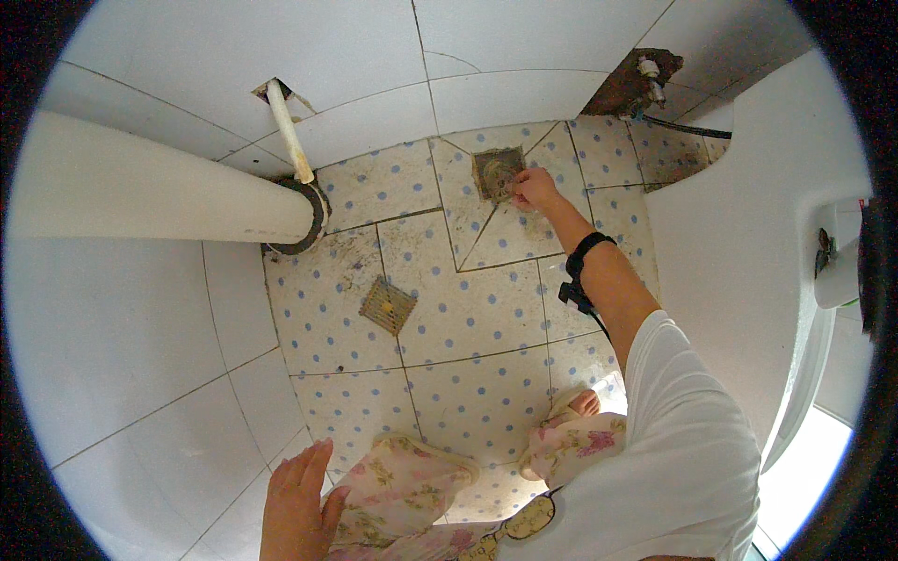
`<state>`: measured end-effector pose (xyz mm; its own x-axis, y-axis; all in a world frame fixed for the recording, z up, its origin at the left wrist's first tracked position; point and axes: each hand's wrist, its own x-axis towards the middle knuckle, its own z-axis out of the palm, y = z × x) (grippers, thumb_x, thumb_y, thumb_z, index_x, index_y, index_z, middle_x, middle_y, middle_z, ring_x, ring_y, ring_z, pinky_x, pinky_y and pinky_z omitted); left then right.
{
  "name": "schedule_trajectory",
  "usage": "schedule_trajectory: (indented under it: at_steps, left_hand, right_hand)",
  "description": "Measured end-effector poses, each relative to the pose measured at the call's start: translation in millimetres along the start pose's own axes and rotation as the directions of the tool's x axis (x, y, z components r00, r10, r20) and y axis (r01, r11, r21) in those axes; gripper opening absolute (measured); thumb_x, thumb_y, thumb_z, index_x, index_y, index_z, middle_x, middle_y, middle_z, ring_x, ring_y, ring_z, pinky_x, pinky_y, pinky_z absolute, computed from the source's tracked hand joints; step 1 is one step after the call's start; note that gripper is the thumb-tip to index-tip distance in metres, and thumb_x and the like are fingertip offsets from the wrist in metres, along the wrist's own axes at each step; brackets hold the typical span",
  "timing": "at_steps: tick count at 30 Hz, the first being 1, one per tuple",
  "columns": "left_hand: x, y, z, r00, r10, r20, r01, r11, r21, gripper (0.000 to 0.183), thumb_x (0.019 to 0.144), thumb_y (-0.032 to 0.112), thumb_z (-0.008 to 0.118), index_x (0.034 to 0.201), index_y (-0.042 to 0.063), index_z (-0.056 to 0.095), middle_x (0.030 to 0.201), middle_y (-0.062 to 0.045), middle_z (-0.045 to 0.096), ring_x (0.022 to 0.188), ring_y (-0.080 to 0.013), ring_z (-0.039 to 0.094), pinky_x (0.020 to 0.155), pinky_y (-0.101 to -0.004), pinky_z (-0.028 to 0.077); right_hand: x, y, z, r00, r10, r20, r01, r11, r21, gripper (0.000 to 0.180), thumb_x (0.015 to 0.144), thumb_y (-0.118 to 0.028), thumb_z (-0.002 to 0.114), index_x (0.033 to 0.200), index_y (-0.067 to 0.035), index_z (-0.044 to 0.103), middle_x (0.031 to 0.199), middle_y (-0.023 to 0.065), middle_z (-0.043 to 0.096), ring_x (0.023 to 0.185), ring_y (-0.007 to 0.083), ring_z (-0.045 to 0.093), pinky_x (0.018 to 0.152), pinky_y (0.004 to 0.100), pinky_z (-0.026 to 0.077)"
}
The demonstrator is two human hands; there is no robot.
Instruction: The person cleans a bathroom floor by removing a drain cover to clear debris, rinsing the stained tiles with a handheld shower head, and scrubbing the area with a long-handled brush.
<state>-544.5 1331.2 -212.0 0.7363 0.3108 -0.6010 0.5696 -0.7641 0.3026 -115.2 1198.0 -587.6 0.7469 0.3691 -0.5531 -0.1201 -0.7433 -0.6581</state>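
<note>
My right hand (534, 189) is at the lower right edge of a square floor drain recess (497, 168), fingers bent and close together. Whether anything is between those fingertips is too small to tell. Dirty grey-brown grime lines the recess. My left hand (300, 491) hangs at the lower left over a knee in floral trousers, palm down, holding nothing, with the thumb apart from the fingers. A square slotted drain cover (388, 306), stained yellow-brown, lies loose on the dotted floor tiles, left of and nearer to me than the recess.
A thick white pipe (175, 186) enters the floor at the left, with a thin white pipe (289, 130) beside its base. White tiled walls stand ahead and left. At the right are a white ceramic fixture (729, 231), a valve (654, 80) and a black hose (687, 129).
</note>
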Motion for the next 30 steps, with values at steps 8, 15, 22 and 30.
schedule_trajectory:
  at_steps: [8,15,22,30]
  left_hand:
    - [1,2,1,0.998,-0.031,0.045,0.03,0.999,0.027,0.052,0.079,0.011,0.058,0.126,0.005,0.038,0.123,-0.016,0.046,0.112,-0.0342,0.043,0.095,-0.0406,0.034]
    - [1,7,-3,1.0,-0.013,0.006,0.013,1.0,0.013,0.047,0.082,0.011,0.055,0.126,0.005,0.04,0.122,-0.016,0.046,0.11,-0.0337,0.044,0.092,-0.0395,0.036]
    - [2,0,5,0.993,-0.073,0.09,0.068,0.996,0.051,0.057,0.075,0.009,0.062,0.126,0.006,0.038,0.123,-0.018,0.045,0.114,-0.0346,0.042,0.098,-0.0427,0.031]
    - [1,3,7,0.997,-0.071,0.044,0.068,0.996,0.052,0.055,0.076,0.011,0.062,0.125,0.005,0.039,0.121,-0.016,0.047,0.113,-0.0346,0.042,0.097,-0.0422,0.032]
  right_hand:
    - [39,43,14,0.951,-0.18,-0.251,0.184,0.983,-0.007,0.017,0.075,-0.008,0.061,0.084,0.004,0.056,0.062,0.0126,0.058,0.044,0.0171,0.053,0.044,0.0319,0.043]
    - [19,16,5,0.984,-0.139,0.112,0.135,0.99,0.042,0.012,0.073,-0.006,0.063,0.07,0.003,0.055,0.057,0.0108,0.055,0.045,0.0173,0.054,0.039,0.0329,0.041]
    - [10,17,3,0.993,-0.066,0.099,0.066,0.998,-0.003,0.01,0.072,-0.006,0.063,0.07,0.0,0.057,0.055,0.0098,0.055,0.047,0.0181,0.056,0.041,0.0337,0.042]
    - [9,23,-4,0.923,-0.289,-0.254,0.157,0.885,-0.438,0.014,0.072,-0.011,0.062,0.084,-0.003,0.061,0.071,0.0105,0.061,0.063,0.0252,0.059,0.057,0.0335,0.046]
